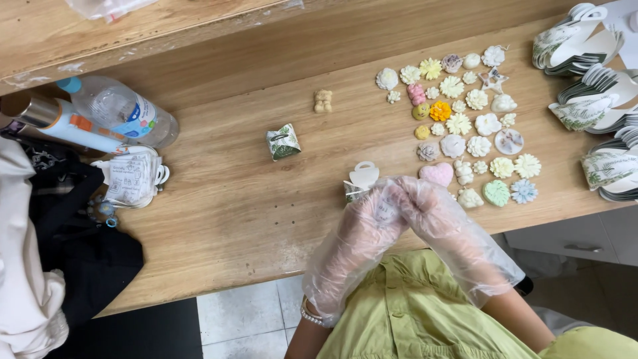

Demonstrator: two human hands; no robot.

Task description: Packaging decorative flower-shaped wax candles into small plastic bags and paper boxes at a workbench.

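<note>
Both my hands wear loose clear plastic gloves and meet over the table's near edge. My left hand point(362, 229) and my right hand point(432, 213) together hold a small white paper box with a leaf print point(359, 183); its handle tab sticks up beyond my fingers. A folded, closed box of the same kind point(284, 141) stands alone on the wooden table point(232, 199). A small beige bear-shaped piece point(323, 100) lies farther back. To the right lie several small pastel flower, heart and shell shaped pieces point(465, 113), among them a pink heart point(436, 173).
Stacks of flat unfolded leaf-print boxes point(588, 73) fill the right end. At the left lie a clear plastic bottle point(123, 110), a tube, a crumpled bag with paper point(133, 176), and dark and white cloth. A raised wooden shelf runs along the back.
</note>
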